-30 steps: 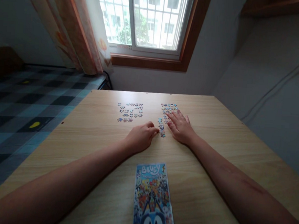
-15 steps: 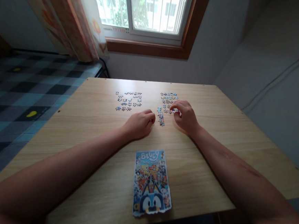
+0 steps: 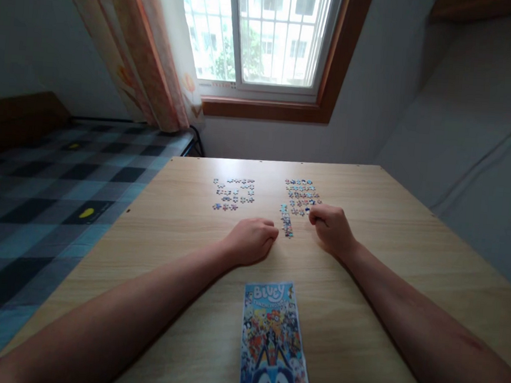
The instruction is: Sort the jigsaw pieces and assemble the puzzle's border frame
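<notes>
My left hand (image 3: 253,240) rests on the table in a loose fist, just left of a narrow joined strip of jigsaw puzzle (image 3: 287,221). Its curled fingers hide whatever may be inside. On the strip's other side, my right hand (image 3: 333,228) is closed, thumb and fingers pressed together at the near right corner of a group of loose puzzle pieces (image 3: 302,189). A small dark-blue puzzle piece (image 3: 308,210) shows at those fingertips; whether it is gripped or only touched is hard to see. Another group of loose pieces (image 3: 235,199) lies farther left, in uneven rows.
A colourful Bluey picture sheet (image 3: 272,340) lies on the wooden table (image 3: 181,233) between my forearms. A bed with a checked cover (image 3: 28,215) stands along the left. Beyond the table are a curtain (image 3: 147,47) and a barred window (image 3: 280,40).
My right hand's fingers have gone from spread and arched over the pieces to closed at their near corner. The left hand stays in its fist. The whole view has shifted with my head.
</notes>
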The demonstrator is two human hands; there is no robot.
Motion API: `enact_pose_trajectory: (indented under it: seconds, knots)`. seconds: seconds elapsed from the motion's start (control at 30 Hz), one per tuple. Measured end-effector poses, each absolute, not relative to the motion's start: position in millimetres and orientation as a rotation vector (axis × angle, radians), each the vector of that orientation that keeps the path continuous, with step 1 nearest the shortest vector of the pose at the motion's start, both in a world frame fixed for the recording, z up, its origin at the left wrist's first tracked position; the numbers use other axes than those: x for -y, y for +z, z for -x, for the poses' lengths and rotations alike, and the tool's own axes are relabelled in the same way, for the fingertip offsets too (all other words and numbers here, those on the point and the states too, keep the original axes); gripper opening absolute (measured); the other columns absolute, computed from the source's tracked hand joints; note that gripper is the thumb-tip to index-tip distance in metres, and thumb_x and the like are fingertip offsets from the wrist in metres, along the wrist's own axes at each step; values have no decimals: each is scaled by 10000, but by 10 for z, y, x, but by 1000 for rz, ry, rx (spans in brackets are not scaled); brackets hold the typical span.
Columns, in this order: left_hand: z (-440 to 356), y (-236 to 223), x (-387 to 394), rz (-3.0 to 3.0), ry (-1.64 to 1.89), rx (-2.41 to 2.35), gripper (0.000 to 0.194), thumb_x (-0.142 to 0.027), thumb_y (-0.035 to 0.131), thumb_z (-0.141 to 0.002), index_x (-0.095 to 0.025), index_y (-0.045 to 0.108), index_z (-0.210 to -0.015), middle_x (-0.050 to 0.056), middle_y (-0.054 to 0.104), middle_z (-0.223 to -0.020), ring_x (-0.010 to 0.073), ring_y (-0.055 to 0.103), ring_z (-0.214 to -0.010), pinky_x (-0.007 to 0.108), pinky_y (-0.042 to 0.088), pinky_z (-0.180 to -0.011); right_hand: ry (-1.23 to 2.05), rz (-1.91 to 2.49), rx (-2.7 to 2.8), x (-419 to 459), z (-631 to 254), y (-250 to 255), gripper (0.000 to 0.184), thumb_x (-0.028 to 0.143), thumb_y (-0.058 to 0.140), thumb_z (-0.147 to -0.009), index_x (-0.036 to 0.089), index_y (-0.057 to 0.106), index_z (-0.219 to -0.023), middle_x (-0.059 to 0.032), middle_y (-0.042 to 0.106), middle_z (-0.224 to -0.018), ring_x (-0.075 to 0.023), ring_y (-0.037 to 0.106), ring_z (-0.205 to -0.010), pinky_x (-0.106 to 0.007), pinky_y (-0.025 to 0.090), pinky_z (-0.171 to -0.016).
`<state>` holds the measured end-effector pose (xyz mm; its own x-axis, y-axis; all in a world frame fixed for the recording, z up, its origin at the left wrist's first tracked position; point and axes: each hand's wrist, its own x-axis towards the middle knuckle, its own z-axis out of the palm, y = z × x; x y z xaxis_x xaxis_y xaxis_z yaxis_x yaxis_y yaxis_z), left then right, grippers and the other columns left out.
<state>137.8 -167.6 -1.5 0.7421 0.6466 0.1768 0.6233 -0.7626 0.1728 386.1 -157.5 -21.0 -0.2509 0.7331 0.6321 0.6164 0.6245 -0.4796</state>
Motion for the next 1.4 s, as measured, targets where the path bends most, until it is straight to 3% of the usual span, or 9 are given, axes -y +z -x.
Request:
enact_pose_trajectory:
  seconds: [0.77,1.07,1.4]
  knots:
    - [-1306,-50,1677,-2690,369,-1037,159,-90,540,-747,-203,622,-673,8,669,-809,158,587,-751,277,446,-732,284,1151,2032,1555,-3835,-312,158,82,398,-640,210,445,-561,7,484,-548,-140,452,-560,-261,316,-586]
    - [-1314,-43,1682,-2765,407,-1090,208,-152,510,-863,-200,642,-709,33,679,-813,168,593,-739,285,458,-718,286,1152,2030,1529,-3847,-349,164,76,402,-648,206,477,-583,8,525,-572,-144,484,-582,-254,343,-612]
    - [-1316,-41,1688,-2764,394,-1130,216,-158,507,-878,-200,657,-728,39,685,-816,176,605,-754,291,462,-722,277,1173,2028,1546,-3850,-348,177,73,401,-662,212,482,-587,5,531,-578,-154,499,-596,-261,347,-613]
